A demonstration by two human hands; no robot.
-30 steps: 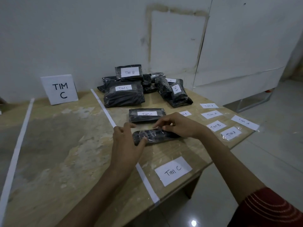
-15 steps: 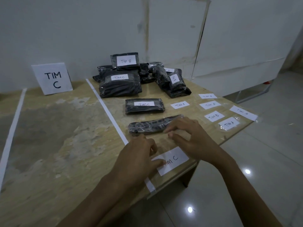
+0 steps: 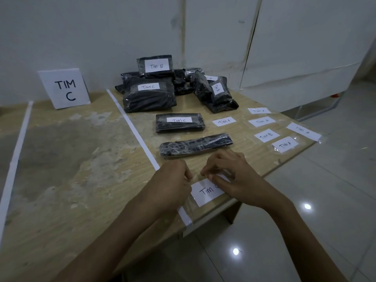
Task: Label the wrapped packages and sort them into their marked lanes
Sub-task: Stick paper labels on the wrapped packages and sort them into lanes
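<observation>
Bare lane point(image 3: 67, 159) left; package pile point(image 3: 150, 94) behind

Head view looks down onto table point(image 3: 67, 180)

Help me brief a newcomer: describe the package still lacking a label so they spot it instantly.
On the wooden table, look right of the white tape line, toward the near edge. The long, slim black package lies there. Unlike the TIM C package behind it, it bears no white label.

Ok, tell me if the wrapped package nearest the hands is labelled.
Unlabelled. The nearest wrapped package shows no white slip on top; the TIM C label is at the table edge, partly under the right hand.
</observation>
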